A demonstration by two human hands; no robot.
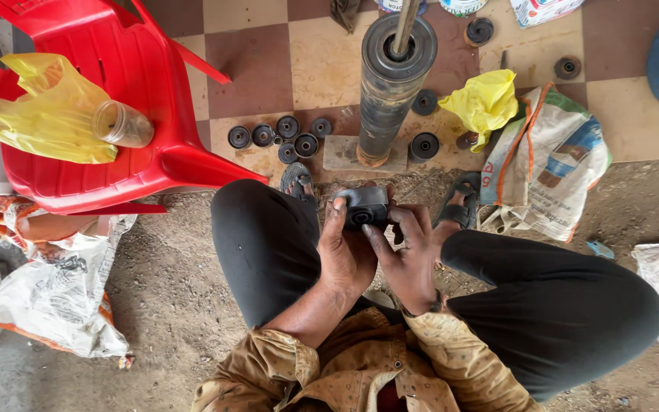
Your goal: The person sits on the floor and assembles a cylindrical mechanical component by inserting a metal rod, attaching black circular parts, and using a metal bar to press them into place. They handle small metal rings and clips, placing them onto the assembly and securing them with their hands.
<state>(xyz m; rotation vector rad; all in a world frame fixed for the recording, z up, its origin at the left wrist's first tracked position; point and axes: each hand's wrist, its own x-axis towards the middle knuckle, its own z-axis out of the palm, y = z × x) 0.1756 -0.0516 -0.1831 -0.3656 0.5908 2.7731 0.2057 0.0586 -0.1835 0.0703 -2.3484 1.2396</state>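
A dark grey rubber bush (361,206) with a round hole in its face sits between my knees, held by both hands. My left hand (342,252) grips its left side with the thumb up along the edge. My right hand (408,255) grips its right side, one finger pressed at the hole. An upright dark shock absorber cylinder (387,84) with a rod stands on the tiled floor just beyond my hands. Several small black round bushes (284,137) lie in a cluster to the cylinder's left.
A red plastic chair (127,99) at the left carries a yellow bag (40,114) and a clear jar (122,126). Printed sacks lie at the left (55,290) and right (551,168). A yellow cloth (486,103) and more round parts (424,145) sit near the cylinder.
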